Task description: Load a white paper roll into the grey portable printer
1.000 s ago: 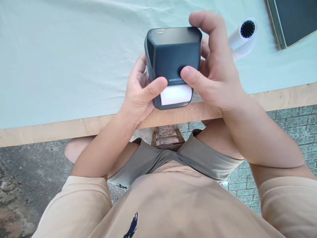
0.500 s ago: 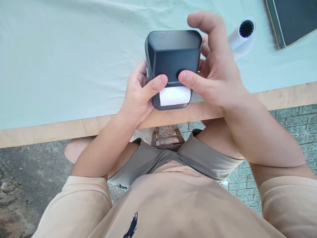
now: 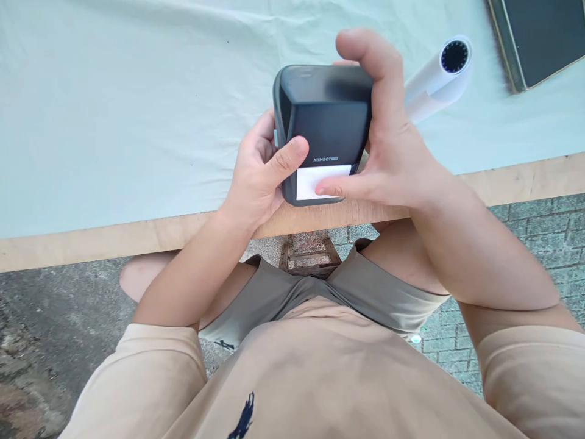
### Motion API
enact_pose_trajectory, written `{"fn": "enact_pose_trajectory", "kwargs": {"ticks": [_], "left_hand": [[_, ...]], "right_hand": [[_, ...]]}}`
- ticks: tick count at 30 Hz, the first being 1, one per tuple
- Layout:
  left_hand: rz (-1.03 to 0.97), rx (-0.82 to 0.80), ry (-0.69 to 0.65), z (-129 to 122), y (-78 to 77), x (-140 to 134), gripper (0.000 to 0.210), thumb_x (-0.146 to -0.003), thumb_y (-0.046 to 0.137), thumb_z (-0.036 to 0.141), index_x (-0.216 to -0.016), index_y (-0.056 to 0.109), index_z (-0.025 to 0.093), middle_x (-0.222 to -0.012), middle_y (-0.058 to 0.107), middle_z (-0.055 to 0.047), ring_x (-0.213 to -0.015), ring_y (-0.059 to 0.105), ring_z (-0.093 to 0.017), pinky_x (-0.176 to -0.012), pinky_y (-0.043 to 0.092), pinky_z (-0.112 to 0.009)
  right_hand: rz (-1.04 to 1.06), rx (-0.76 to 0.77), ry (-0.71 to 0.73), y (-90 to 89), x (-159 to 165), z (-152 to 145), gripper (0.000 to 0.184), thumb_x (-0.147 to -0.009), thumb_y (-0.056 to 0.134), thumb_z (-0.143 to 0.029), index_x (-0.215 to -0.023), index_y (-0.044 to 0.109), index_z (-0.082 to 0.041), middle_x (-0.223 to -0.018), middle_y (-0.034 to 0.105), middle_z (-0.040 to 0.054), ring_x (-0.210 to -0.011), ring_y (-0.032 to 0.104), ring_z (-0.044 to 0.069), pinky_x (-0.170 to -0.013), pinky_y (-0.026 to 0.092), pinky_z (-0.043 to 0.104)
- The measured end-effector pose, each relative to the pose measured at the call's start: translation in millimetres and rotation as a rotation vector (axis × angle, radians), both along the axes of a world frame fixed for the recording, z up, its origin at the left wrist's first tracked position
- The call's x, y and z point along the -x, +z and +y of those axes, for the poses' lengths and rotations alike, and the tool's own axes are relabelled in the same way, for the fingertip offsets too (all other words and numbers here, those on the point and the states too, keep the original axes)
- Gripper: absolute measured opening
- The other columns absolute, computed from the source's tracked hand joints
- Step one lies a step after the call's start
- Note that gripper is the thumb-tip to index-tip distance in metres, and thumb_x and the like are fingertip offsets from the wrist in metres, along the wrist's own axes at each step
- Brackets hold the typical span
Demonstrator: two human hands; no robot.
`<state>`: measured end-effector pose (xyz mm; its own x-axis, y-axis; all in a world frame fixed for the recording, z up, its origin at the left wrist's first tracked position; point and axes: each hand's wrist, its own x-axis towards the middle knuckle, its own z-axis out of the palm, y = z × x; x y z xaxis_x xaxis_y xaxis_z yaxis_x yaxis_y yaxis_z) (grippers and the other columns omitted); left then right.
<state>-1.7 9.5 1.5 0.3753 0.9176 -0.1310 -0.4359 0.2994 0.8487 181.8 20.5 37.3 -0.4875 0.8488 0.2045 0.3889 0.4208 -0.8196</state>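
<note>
A dark label printer [image 3: 331,131] with NIIMBOT lettering is held up over the table's front edge. My left hand [image 3: 262,164] wraps around its left side, thumb resting on the front face. A white paper label [image 3: 307,183] comes out at the printer's lower front. My right hand [image 3: 393,146] is at the printer's right side; its thumb lies across the label and its index finger is bent over the upper right corner. Its other fingers are mostly hidden behind the printer.
Pale green cloth [image 3: 114,122] covers the table, which has a bare wooden front edge [image 3: 91,244]. Behind my right hand lies a white tube [image 3: 434,85] with a dark round end. A dark flat device [image 3: 548,42] is at the upper right. Below is a wooden stool-like frame [image 3: 315,256].
My right thumb has slid down from the printer's front face onto the label, uncovering the lettering. The right index finger has moved slightly left and down, and the printer has shifted slightly right and down.
</note>
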Motion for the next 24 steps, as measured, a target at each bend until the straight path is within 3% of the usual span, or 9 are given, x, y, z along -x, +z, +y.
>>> {"fn": "enact_pose_trajectory", "kwargs": {"ticks": [5,9,14,20,24], "left_hand": [[-0.036,0.042,-0.003,-0.8,8.6,-3.2,0.033,-0.094,0.052,0.047,-0.109,0.070,0.024,-0.113,0.070,-0.006,-0.117,0.064,-0.023,-0.098,0.056,-0.035],[-0.040,0.096,0.015,-1.2,14.8,-6.0,0.039,-0.101,0.035,0.037,-0.107,0.071,0.020,-0.112,0.070,-0.007,-0.115,0.065,-0.022,-0.100,0.055,-0.035],[-0.021,0.129,0.033,-1.3,17.7,-6.7,0.040,-0.102,0.033,0.035,-0.104,0.070,0.020,-0.108,0.071,-0.007,-0.112,0.066,-0.020,-0.097,0.057,-0.033],[0.067,0.198,0.135,-1.3,10.0,-5.0,0.032,-0.099,0.042,0.041,-0.097,0.067,0.021,-0.099,0.072,-0.004,-0.107,0.069,-0.021,-0.093,0.059,-0.035],[0.084,0.223,0.152,-1.5,8.1,-5.1,0.030,-0.098,0.044,0.042,-0.097,0.066,0.022,-0.101,0.071,-0.003,-0.113,0.068,-0.023,-0.095,0.059,-0.036]], "right_hand": [[0.000,0.030,0.057,-2.3,-7.8,1.7,0.092,-0.067,0.078,-0.050,-0.143,0.029,-0.032,-0.154,0.029,0.0052,-0.142,0.037,0.026,-0.115,0.044,0.042],[-0.002,0.037,0.080,-4.3,-10.2,0.6,0.092,-0.069,0.077,-0.051,-0.145,0.027,-0.034,-0.155,0.027,0.0035,-0.140,0.038,0.025,-0.114,0.045,0.040],[-0.021,0.039,0.084,-3.5,-11.2,1.2,0.088,-0.070,0.074,-0.053,-0.143,0.027,-0.035,-0.154,0.029,0.0023,-0.138,0.040,0.024,-0.111,0.047,0.040],[0.025,0.045,0.072,-2.9,-9.0,2.0,0.060,-0.082,0.057,-0.050,-0.133,0.036,-0.025,-0.143,0.040,0.0079,-0.135,0.041,0.023,-0.112,0.044,0.042],[0.021,0.039,0.056,-4.9,-9.0,1.5,0.057,-0.083,0.057,-0.047,-0.132,0.037,-0.026,-0.143,0.040,0.0063,-0.134,0.042,0.023,-0.104,0.048,0.041]]}}
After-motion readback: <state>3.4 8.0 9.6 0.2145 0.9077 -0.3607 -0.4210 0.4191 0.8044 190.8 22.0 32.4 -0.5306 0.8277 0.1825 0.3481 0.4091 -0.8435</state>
